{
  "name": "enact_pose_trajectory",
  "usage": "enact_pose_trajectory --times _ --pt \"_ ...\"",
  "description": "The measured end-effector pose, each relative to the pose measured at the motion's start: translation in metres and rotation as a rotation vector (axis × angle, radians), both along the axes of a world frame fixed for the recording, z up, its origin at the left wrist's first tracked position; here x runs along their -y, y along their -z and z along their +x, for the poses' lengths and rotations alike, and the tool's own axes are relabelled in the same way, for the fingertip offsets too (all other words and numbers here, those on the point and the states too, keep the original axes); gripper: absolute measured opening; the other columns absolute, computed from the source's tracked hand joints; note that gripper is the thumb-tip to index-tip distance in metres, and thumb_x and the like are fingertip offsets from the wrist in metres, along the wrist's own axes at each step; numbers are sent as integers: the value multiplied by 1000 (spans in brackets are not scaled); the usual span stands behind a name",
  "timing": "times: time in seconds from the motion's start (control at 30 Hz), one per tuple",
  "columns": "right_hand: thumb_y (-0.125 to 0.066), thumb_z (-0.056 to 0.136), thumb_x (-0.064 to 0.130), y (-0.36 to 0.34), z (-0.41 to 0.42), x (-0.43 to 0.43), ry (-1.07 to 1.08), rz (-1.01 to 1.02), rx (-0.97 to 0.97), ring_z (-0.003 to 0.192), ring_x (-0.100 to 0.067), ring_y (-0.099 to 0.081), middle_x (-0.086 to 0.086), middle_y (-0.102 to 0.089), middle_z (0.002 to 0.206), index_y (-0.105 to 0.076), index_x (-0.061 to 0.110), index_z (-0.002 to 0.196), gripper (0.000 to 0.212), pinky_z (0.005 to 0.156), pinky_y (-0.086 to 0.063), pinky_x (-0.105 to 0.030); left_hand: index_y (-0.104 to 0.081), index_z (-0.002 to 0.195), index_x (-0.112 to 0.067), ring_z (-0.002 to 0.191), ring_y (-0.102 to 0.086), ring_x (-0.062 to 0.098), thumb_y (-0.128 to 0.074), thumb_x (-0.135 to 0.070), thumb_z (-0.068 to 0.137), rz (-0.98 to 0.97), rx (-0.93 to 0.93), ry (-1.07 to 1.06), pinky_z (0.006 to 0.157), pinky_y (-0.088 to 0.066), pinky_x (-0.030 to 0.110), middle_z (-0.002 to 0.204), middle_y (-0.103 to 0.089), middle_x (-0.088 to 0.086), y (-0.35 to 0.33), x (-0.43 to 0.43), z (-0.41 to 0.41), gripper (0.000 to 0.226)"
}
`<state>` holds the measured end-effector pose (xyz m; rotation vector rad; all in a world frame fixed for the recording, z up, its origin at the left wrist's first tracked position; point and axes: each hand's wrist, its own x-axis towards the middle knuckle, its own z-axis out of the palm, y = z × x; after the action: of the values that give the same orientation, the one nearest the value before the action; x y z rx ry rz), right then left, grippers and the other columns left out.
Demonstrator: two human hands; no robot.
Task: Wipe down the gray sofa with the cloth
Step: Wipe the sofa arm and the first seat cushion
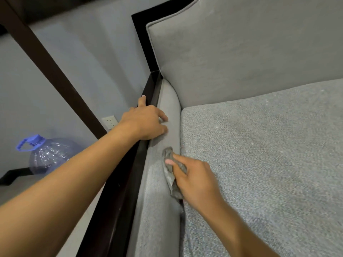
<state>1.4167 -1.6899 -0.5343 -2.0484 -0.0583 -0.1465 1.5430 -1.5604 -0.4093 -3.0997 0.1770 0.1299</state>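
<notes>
**Cloth pressed to the sofa's inner arm**

The right hand [194, 180] grips a bunched gray cloth [169, 171], thumb on top, and holds it against the padded inside of the armrest [163, 210], just beside the seam with the seat cushion [259, 154] of the gray sofa [241, 62]. The left hand [146, 121] holds nothing; it rests with loose fingers on the dark wooden rail [118, 201]. A blue water jug [48, 154] stands on the floor near a wall socket [109, 121].
</notes>
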Motion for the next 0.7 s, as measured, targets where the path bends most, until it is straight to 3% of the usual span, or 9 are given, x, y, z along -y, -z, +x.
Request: enact_pose_trajectory --times 0.07,0.17,0.27,0.33,0.47,0.53,0.7 --pt "-49 98 57 0 31 0 39 -40 3 65 -14 -63 8 -73 84 -56 45 136 40 58 -50 -30 -60 129 -53 153 -29 31 -71 -52 89 -14 -1 -3 114 -40 52 171 1 12 0 -1 6 42" --pt "-46 102 50 -1 56 -7 86 53 -1 70 -20 -66 4 -75 93 -53 45 139 38 66 -57 -38 -57 135 -53 147 -39 31 -66 -52 91 -14 7 -9 111 -43 51 171 1 9 1 1 9 44" --pt "-46 102 50 4 36 -9 50 77 44 56 -8 -55 8 -63 67 -50 46 141 39 56 -47 -30 -56 136 -55 138 -49 33 -63 -51 93 7 5 -17 107 -46 49 171 5 8 0 2 17 43" --pt "-46 101 53 0 31 -5 16 73 38 52 -5 -50 8 -59 61 -48 48 141 41 54 -43 -29 -56 136 -55 139 -49 34 -64 -50 93 17 9 -17 108 -45 49 171 4 9 -2 4 30 44" --pt "-44 101 56 -3 91 -3 78 13 25 90 -22 -68 1 -74 103 -48 49 141 41 77 -56 -39 -61 130 -54 152 -30 29 -70 -51 89 -6 15 3 112 -41 48 169 -11 15 -4 10 63 42" --pt "-44 102 53 -4 119 -7 100 75 27 95 -24 -68 -1 -73 109 -50 47 141 40 80 -57 -40 -62 128 -53 155 -22 27 -70 -49 89 -26 9 7 115 -38 49 166 -21 17 -4 8 74 39" --pt "-45 103 49 16 106 -11 60 270 121 68 -5 -61 12 -69 82 -52 45 141 39 63 -50 -26 -67 119 -52 154 -24 26 -74 -46 87 -75 -3 -11 117 -37 47 169 -10 13 -5 10 86 33"
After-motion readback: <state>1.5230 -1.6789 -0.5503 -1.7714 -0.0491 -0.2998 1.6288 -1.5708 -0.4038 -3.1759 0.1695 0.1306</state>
